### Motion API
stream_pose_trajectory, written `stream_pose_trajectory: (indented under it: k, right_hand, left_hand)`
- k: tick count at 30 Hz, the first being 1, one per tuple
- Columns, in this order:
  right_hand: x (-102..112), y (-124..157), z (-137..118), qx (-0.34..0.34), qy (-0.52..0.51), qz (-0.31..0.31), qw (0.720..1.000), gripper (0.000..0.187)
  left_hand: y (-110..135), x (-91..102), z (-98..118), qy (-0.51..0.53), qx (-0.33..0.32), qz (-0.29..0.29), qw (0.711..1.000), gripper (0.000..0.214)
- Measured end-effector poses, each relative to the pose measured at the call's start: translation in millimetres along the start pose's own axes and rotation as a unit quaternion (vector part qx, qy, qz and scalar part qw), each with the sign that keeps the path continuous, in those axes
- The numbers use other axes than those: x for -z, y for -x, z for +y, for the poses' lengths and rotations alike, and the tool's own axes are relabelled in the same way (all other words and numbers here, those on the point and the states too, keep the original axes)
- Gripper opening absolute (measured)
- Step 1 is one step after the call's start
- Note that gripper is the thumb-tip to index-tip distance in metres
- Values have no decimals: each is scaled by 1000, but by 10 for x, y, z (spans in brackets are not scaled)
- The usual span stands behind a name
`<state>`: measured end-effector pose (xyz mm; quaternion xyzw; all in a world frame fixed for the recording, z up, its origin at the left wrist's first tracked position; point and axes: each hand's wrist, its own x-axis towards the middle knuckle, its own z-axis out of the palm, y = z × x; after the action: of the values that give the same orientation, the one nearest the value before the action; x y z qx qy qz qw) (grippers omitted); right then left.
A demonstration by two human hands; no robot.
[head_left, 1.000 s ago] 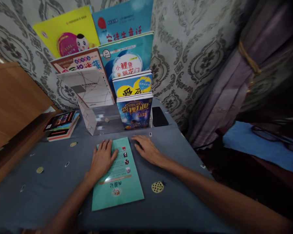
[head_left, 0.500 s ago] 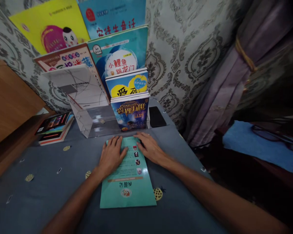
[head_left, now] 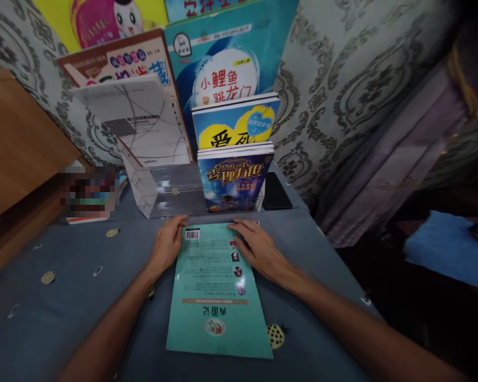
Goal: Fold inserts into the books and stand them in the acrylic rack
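Observation:
A green book (head_left: 217, 294) lies flat on the cloth-covered table (head_left: 79, 307), its barcode side up and its print upside down to me. My left hand (head_left: 169, 241) rests at the book's far left edge, fingers stretched forward and slightly bent. Along the far right edge lies my right hand (head_left: 258, 249), its fingers apart and their tips touching the cover. Neither hand grasps the book; both lie low beside it. Just beyond the hands stands a clear book rack (head_left: 175, 183). A dark blue book (head_left: 237, 183) fills its front right slot.
More books stand in tiers, among them a white book (head_left: 137, 127) and a teal book (head_left: 231, 48). A black phone (head_left: 278, 191) lies right of the rack. Small books, partly pixelated (head_left: 93, 196), lie at left. A curtain (head_left: 382, 175) hangs at right.
My left hand has slid off the cover to the book's left edge, uncovering the barcode. The right hand stays at the right edge. The view has moved closer to the rack.

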<state>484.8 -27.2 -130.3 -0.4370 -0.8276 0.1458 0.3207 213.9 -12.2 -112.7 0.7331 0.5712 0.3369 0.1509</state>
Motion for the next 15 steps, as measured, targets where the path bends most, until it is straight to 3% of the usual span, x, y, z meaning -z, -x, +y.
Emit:
stream_pose_trajectory:
  k: [7, 11, 15]
  right_hand:
    - [5, -78, -102, 38, 72, -6, 997, 34]
    - [-74, -234, -363, 118, 62, -66, 989, 30]
    - [-241, -450, -612, 146, 34, -114, 982, 31]
  left_hand:
    - [-56, -18, -167, 71, 39, 22, 996, 38]
    - [-56, -17, -179, 68, 29, 34, 997, 41]
    - [-46, -16, -159, 60, 18, 37, 997, 44]
